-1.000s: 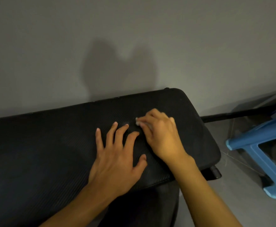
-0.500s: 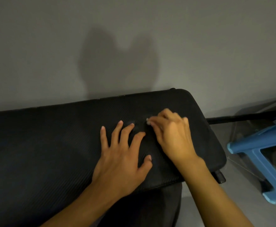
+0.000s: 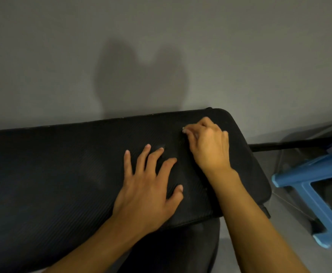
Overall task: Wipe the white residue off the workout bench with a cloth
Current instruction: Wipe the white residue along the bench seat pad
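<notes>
The black ribbed workout bench (image 3: pixel 62 174) runs across the head view from the left edge to a rounded end at the right. My left hand (image 3: pixel 149 190) rests flat on the pad with its fingers spread. Just right of it and farther back, my right hand (image 3: pixel 210 146) lies on the pad with its fingers curled. A small pale bit of cloth (image 3: pixel 184 130) shows at its fingertips; the rest is hidden under the hand. A faint dull smear lies near my left fingertips.
A grey wall stands directly behind the bench. A blue plastic stool (image 3: pixel 308 184) sits on the floor to the right of the bench end. A black bar (image 3: pixel 289 145) runs along the floor behind the stool.
My right hand has slid with the cloth away from me and to the right, toward the bench's far edge. My left hand stays pressed in the same spot.
</notes>
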The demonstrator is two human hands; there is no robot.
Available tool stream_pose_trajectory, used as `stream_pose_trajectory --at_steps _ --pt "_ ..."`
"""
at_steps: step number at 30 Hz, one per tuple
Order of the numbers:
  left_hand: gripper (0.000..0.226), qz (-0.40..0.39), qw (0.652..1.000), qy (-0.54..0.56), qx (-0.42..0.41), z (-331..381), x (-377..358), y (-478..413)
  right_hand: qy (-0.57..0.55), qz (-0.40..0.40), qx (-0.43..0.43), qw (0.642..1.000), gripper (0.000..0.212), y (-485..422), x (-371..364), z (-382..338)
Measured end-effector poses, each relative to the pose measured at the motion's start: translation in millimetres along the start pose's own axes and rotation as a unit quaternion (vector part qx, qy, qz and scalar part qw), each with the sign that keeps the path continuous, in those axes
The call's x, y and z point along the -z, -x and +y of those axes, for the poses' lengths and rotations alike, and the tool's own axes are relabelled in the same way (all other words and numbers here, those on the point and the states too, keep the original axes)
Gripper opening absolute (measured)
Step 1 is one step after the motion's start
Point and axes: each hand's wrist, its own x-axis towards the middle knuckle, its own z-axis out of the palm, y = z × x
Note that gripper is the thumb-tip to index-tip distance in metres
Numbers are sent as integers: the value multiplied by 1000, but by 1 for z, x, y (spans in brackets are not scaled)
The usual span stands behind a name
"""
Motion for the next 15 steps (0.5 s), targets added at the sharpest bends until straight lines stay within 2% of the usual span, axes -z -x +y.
stream_pose_trajectory --at_steps 2,7,10,15 --pt "66 1 1000 2 -1 0 0 0 -28 4 -6 1000 24 9 -1 -5" --pt "64 5 1000 2 -2 1 -2 -2 -42 -14 49 998 27 74 13 -6" --pt "64 8 1000 4 -1 0 -1 -1 -25 0 63 998 25 61 10 -1" --pt "65 19 999 24 -13 -3 -4 1 -22 5 -38 999 25 7 -3 -4"
